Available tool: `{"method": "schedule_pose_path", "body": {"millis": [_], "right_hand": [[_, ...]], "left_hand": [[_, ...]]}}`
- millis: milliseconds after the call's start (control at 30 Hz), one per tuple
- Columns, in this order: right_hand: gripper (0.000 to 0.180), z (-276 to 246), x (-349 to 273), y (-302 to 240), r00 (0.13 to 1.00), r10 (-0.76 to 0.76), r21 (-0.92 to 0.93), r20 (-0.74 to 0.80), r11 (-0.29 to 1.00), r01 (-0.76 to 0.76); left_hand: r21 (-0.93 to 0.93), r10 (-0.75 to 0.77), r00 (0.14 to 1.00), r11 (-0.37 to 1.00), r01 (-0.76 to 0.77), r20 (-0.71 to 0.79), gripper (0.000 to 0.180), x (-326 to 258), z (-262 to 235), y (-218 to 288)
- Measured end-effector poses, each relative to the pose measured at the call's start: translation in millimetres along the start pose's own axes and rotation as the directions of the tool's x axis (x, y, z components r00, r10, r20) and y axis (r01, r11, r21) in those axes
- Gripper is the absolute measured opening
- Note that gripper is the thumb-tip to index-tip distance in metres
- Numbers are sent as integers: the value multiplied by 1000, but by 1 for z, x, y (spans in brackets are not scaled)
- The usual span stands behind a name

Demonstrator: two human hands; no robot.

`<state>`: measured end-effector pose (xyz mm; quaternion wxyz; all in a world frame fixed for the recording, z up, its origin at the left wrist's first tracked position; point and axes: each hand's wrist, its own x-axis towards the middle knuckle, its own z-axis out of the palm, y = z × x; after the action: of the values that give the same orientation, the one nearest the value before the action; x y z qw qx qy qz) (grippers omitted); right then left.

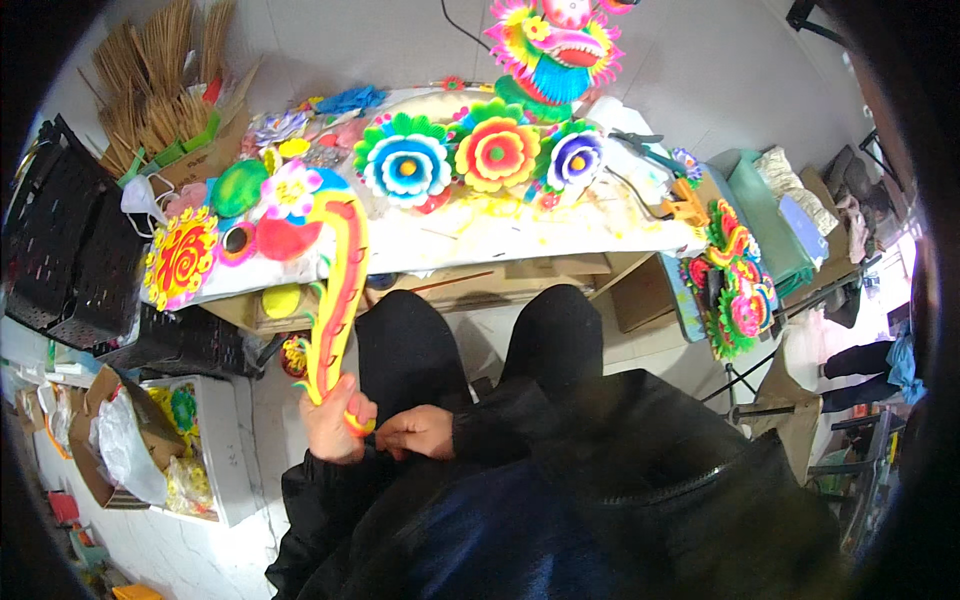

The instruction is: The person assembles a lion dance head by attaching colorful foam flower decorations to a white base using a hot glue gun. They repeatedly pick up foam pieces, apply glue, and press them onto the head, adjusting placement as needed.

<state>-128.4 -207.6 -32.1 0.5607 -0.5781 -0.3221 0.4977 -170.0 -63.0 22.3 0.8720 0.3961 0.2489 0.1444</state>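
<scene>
Long curved yellow-and-red foam strip (338, 290) stands upright from lap to bench (480, 245) edge, left hand (332, 425) clenched round its lower end to steady it, right hand (418, 432) pinching closed at its base, likely working that end.

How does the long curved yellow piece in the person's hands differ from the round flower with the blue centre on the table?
The long curved yellow piece is a narrow bent strip with a red stripe; the round flower with the blue centre is a disc of green, white and blue rings. The strip is gripped at its lower end by the left hand, the right hand beside it; the flower rests on the table, untouched. Both look like brightly coloured craft pieces.
</scene>
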Motion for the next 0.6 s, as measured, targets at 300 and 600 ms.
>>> {"method": "schedule_pose_path", "body": {"millis": [300, 600], "right_hand": [[25, 1, -8, 6, 995, 94, -7, -36, 995, -95], [23, -2, -17, 5, 989, 121, -2, -88, 993, -122]], "left_hand": [[28, 60, 998, 998, -61, 31, 10, -11, -9, -19], [-44, 19, 998, 999, -16, 56, 9, -6, -6, -31]]}}
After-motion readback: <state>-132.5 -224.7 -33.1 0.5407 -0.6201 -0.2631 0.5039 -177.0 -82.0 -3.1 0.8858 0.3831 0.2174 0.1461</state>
